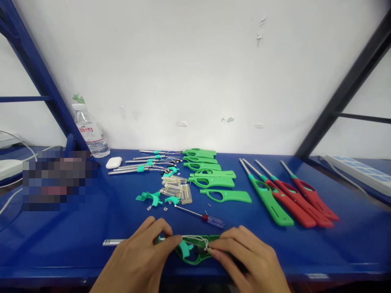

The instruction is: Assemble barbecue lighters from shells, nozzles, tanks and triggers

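Note:
Near the front edge of the table lies an opened green lighter shell [198, 260], its inside facing up. From its left end a silver metal tube [111, 242] sticks out. My left hand [137, 252] is closed on the lighter's tube end, thumb and fingers together beside a turquoise trigger [185, 250]. White wires [195, 237] loop along the shell's upper side. The fingertips of my right hand [250, 256] pinch these wires over the handle part. Part of the shell is hidden beneath my right hand. Just beyond my hands rests a screwdriver [214, 220] with a clear handle.
Green shell halves [227, 196] and clear fuel tanks [186, 194] lie mid-table, with turquoise parts [151, 197] and metal tubes [126, 172] further left. Whole lighters [314, 199] lie at right. A water bottle [91, 134] and white case [114, 162] stand back left.

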Tool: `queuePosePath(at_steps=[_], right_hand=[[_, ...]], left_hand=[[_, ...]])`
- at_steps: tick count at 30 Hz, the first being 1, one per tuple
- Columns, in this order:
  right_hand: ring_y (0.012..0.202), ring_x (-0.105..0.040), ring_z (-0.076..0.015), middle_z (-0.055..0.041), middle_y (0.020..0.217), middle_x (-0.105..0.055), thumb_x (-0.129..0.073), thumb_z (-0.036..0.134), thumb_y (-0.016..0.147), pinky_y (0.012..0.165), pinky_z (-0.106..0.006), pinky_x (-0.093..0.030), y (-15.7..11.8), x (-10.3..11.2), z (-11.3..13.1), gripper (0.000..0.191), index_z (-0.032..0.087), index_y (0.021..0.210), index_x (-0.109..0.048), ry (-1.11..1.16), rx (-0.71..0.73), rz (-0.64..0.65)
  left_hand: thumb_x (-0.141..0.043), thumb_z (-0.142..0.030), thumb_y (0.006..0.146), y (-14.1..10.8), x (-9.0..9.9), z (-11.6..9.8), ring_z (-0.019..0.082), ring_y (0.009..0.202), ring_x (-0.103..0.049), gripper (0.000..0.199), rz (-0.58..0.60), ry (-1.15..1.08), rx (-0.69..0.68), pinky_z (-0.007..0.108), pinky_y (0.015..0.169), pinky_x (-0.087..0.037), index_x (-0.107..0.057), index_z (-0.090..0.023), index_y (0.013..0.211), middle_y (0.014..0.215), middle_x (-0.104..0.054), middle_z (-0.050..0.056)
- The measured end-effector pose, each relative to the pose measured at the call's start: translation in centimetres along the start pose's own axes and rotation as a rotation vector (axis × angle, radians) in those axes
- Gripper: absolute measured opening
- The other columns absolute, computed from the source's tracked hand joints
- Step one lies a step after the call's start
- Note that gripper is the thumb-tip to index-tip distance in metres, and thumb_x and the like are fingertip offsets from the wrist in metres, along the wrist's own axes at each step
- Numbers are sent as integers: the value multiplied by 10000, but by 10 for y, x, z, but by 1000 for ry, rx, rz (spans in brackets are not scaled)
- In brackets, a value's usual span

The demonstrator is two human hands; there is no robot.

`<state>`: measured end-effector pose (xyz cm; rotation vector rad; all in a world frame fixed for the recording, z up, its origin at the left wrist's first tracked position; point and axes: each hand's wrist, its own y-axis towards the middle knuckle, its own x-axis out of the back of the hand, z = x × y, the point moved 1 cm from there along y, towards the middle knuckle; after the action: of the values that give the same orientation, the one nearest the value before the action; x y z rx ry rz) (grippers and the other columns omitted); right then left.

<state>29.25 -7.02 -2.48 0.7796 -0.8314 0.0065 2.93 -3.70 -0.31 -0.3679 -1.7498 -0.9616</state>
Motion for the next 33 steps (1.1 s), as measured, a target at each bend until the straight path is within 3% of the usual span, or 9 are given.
queuePosePath(at_steps=[9,21,28,33], right_hand=[[725,-712,-127,37,873,-769,-620,304,1078,725,-250,-525,4,-1,3,147,276,1018,-752,-1,31,-66],[732,-712,-126,43,878,-769,-608,316,1086,755,-255,-523,4,0,4,164,281,1016,-753,10,8,-63],[721,-702,-128,41,867,-763,-596,319,1091,719,-256,-518,5,0,3,183,283,1010,-756,-7,8,-79],[724,-712,-115,47,874,-767,-598,323,1092,763,-256,-516,6,0,4,181,277,1013,-754,-8,18,-70]], left_hand=[[-384,-16,989,6,-5,-10,164,816,-686,427,-88,-35,45,223,696,-596,-716,-250,1118,966,-686,36],[-455,-217,1108,14,-4,-8,126,798,-745,246,-309,-122,105,203,737,-586,-692,-265,1156,974,-713,-16],[-469,-199,1105,13,7,-9,90,783,-728,246,-165,-275,74,142,716,-558,-694,-290,1147,959,-699,-37],[-442,-139,1090,6,-5,-4,109,749,-709,299,-88,-234,68,185,704,-570,-685,-288,1180,999,-680,-11]])
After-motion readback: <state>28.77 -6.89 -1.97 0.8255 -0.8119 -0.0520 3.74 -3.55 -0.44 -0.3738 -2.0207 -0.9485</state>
